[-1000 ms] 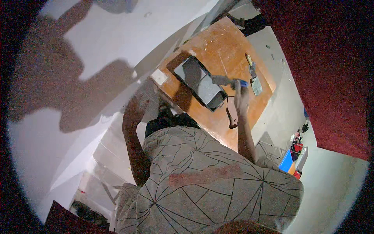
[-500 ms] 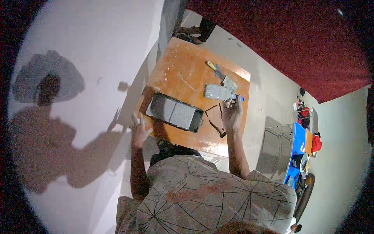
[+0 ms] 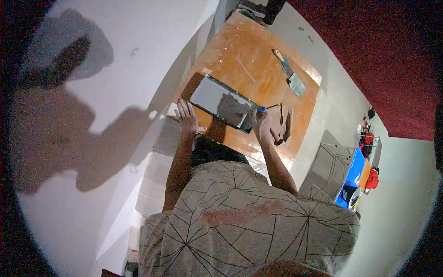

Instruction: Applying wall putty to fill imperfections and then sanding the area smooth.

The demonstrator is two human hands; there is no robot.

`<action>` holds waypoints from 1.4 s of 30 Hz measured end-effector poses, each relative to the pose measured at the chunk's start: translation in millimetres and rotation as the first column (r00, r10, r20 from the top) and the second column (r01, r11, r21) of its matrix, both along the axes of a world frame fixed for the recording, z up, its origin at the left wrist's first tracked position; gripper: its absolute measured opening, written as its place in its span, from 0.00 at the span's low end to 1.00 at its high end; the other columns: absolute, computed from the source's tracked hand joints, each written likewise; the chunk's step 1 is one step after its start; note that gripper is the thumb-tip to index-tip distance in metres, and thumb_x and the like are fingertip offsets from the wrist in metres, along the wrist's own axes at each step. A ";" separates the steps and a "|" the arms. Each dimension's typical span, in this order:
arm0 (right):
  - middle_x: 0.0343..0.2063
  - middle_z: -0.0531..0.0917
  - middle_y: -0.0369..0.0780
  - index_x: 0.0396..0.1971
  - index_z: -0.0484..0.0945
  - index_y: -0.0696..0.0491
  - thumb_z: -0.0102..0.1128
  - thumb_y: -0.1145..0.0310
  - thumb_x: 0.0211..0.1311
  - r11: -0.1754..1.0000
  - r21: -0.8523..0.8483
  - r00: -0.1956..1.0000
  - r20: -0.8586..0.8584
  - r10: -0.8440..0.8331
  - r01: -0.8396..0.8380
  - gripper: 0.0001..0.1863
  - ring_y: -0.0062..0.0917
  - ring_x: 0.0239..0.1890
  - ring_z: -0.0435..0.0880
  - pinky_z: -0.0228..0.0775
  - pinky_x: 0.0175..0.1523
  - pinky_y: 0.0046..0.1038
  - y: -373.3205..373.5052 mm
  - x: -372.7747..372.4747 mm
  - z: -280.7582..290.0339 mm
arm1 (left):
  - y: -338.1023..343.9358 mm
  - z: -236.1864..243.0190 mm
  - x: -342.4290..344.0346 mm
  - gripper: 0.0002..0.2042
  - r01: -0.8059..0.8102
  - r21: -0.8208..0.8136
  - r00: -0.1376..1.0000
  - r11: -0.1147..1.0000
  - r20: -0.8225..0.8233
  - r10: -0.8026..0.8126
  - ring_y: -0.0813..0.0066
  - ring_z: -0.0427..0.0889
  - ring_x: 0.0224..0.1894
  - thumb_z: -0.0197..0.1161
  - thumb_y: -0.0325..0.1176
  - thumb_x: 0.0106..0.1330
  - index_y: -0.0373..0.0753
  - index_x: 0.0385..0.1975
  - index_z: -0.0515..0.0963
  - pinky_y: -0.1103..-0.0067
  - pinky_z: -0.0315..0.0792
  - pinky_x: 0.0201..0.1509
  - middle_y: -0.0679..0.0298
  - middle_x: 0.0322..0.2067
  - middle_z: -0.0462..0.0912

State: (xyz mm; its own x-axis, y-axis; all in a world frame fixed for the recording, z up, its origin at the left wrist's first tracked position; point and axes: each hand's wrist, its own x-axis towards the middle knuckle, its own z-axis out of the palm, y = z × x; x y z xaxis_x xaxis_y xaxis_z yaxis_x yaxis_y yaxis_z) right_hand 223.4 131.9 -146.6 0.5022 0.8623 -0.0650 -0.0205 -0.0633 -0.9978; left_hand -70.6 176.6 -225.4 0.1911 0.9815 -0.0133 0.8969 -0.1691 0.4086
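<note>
My right hand (image 3: 263,128) is closed around the blue handle (image 3: 261,109) of a wide brush-like tool, at the right end of a black-rimmed paint tray (image 3: 208,109). Dark shadow covers that end of the tray, and the tool's head is hard to make out there. Whitish-grey coating fills the tray. My left hand (image 3: 188,121) rests with fingers spread at the table's near left edge, beside the tray, holding nothing. Farther off lies a scraper with a pale yellow handle (image 3: 278,55), its end meeting a grey-smeared flat blade (image 3: 296,85).
The orange-brown wooden table (image 3: 230,51) stands against a pale wall (image 3: 152,27) on the left. Dark brown strips (image 3: 278,134) lie right of the tray. A person's legs (image 3: 272,10) show past the far edge. A blue table (image 3: 353,173) with items stands at right.
My right hand has brought the brush-like tool from above the table's right side down to the tray's right end. My left hand stays by the table edge, and the view has shifted.
</note>
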 end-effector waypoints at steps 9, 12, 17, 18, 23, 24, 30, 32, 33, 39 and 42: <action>0.35 0.83 0.52 0.40 0.79 0.55 0.59 0.68 0.69 0.952 -0.146 0.308 0.924 0.229 -0.269 0.07 0.52 0.38 0.81 0.75 0.41 0.44 32.2 -35.5 33.5 | 2.4 -60.2 7.7 0.54 -0.076 0.393 0.867 0.916 -0.427 0.255 0.37 0.44 0.77 0.75 0.50 0.52 0.31 0.73 0.49 0.46 0.38 0.78 0.36 0.76 0.43; 0.36 0.83 0.52 0.42 0.79 0.56 0.59 0.66 0.70 0.921 -0.286 0.329 0.871 0.364 -0.264 0.09 0.51 0.38 0.82 0.75 0.41 0.43 38.9 -12.8 31.6 | 2.9 -34.7 13.6 0.37 -0.087 0.464 0.862 0.881 -0.409 0.301 0.42 0.45 0.78 0.61 0.39 0.66 0.33 0.73 0.53 0.49 0.42 0.78 0.40 0.76 0.47; 0.39 0.86 0.49 0.50 0.81 0.55 0.60 0.63 0.71 0.808 -0.387 0.428 0.700 0.572 -0.445 0.14 0.39 0.34 0.85 0.77 0.39 0.34 28.5 5.9 89.0 | -0.4 -83.4 4.8 0.41 -0.164 0.367 0.909 0.916 -0.304 0.284 0.42 0.41 0.79 0.62 0.41 0.64 0.34 0.74 0.52 0.46 0.38 0.78 0.40 0.76 0.47; 0.39 0.86 0.48 0.51 0.81 0.53 0.60 0.65 0.69 0.825 -0.325 0.463 0.705 0.537 -0.462 0.14 0.37 0.33 0.85 0.77 0.39 0.33 22.1 5.1 95.6 | 0.5 -75.8 3.7 0.41 -0.158 0.351 0.917 0.923 -0.295 0.270 0.42 0.41 0.79 0.63 0.42 0.63 0.34 0.74 0.52 0.46 0.38 0.78 0.40 0.76 0.46; 0.45 0.85 0.45 0.56 0.82 0.42 0.61 0.75 0.56 0.752 -0.345 0.151 0.851 0.503 -0.562 0.25 0.39 0.45 0.84 0.77 0.48 0.36 8.6 29.5 78.6 | 6.8 -50.3 8.9 0.45 -0.120 0.280 0.943 0.953 -0.268 0.197 0.42 0.40 0.79 0.65 0.44 0.60 0.34 0.74 0.51 0.46 0.38 0.78 0.40 0.76 0.45; 0.45 0.85 0.45 0.56 0.82 0.42 0.61 0.75 0.56 0.742 -0.346 0.156 0.843 0.514 -0.575 0.25 0.39 0.45 0.84 0.77 0.48 0.36 5.4 19.4 71.3 | 1.1 -51.4 2.2 0.45 -0.127 0.259 0.939 0.958 -0.280 0.200 0.42 0.40 0.79 0.65 0.45 0.59 0.34 0.74 0.51 0.46 0.38 0.78 0.40 0.76 0.45; 0.38 0.83 0.50 0.49 0.82 0.51 0.60 0.74 0.60 0.804 -0.254 0.454 0.716 0.530 -0.538 0.16 0.49 0.43 0.82 0.74 0.43 0.41 -12.4 37.8 2.1 | 12.7 -41.2 6.1 0.49 -0.061 0.212 0.955 0.975 -0.271 0.119 0.41 0.40 0.79 0.67 0.48 0.54 0.34 0.74 0.51 0.45 0.38 0.78 0.39 0.76 0.44; 0.35 0.83 0.52 0.43 0.83 0.53 0.58 0.70 0.67 0.805 -0.378 0.407 0.716 0.567 -0.457 0.09 0.49 0.37 0.83 0.73 0.39 0.42 19.5 -13.4 61.3 | -0.7 -45.0 -13.6 0.50 -0.126 0.202 0.940 0.971 -0.287 0.182 0.41 0.40 0.79 0.68 0.49 0.53 0.34 0.74 0.51 0.45 0.38 0.77 0.39 0.76 0.43; 0.33 0.83 0.50 0.42 0.83 0.54 0.56 0.66 0.70 0.784 -0.456 0.418 0.670 0.613 -0.421 0.10 0.45 0.34 0.83 0.73 0.37 0.42 36.5 -15.8 67.5 | -3.4 -42.5 -18.1 0.51 -0.136 0.204 0.938 0.969 -0.289 0.193 0.40 0.40 0.79 0.68 0.49 0.52 0.34 0.74 0.51 0.45 0.38 0.77 0.39 0.76 0.43; 0.27 0.82 0.37 0.35 0.83 0.57 0.52 0.55 0.76 0.807 -0.432 0.738 0.370 0.565 -0.401 0.20 0.25 0.29 0.79 0.69 0.35 0.32 86.8 48.9 22.2 | 1.5 -41.6 -7.8 0.55 -0.098 0.195 0.950 0.976 -0.275 0.151 0.40 0.39 0.79 0.71 0.52 0.48 0.33 0.74 0.50 0.44 0.38 0.77 0.39 0.76 0.42; 0.28 0.83 0.37 0.39 0.82 0.57 0.53 0.60 0.77 0.874 -0.371 0.748 0.471 0.468 -0.313 0.16 0.21 0.29 0.77 0.68 0.39 0.25 65.6 42.9 83.9 | -5.2 -34.2 -4.4 0.57 -0.108 0.151 0.963 0.983 -0.229 0.141 0.39 0.39 0.79 0.72 0.54 0.46 0.33 0.75 0.50 0.44 0.38 0.77 0.39 0.76 0.41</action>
